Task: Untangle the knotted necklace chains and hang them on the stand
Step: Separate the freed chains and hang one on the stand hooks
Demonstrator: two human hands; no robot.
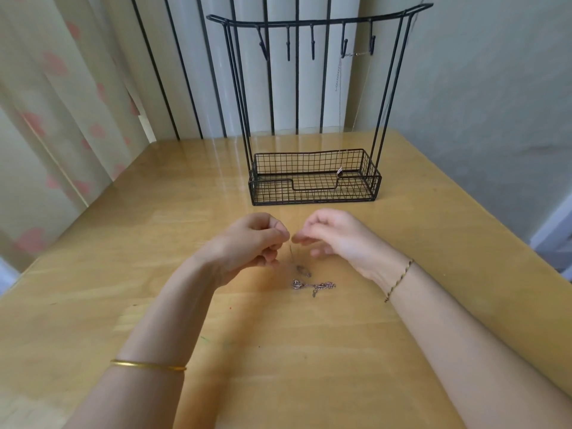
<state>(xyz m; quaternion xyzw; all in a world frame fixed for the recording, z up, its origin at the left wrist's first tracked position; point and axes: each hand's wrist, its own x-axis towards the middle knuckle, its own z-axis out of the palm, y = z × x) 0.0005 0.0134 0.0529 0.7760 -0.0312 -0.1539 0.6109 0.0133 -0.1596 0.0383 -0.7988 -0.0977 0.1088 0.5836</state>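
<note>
Both hands raised just above the surface [130,243], close together, fingertips nearly meeting.

Left hand [247,243]: fingers curled, thumb and forefinger pinching the upper end of a fine chain [292,253].

Right hand [334,236]: fingers loosely curled, thumb and forefinger tips right beside the same spot. Tips blurred, so I cannot tell whether they grip the chain or only touch it.

The fine chain hangs down from the pinch to a small pendant [301,270], which sits at or just over the surface. Close below it lies a chain heap [314,285], bunched, flat on the surface between the two wrists.

Stand [312,24]: black wire, upright at the far side of the surface, well apart from the hands. A hung necklace [338,78] drops from a right-side hook, its lower end down in the wire basket [314,193] at the base.

Gold bangle [148,365] on left forearm, thin bracelet [399,280] on right wrist.
</note>
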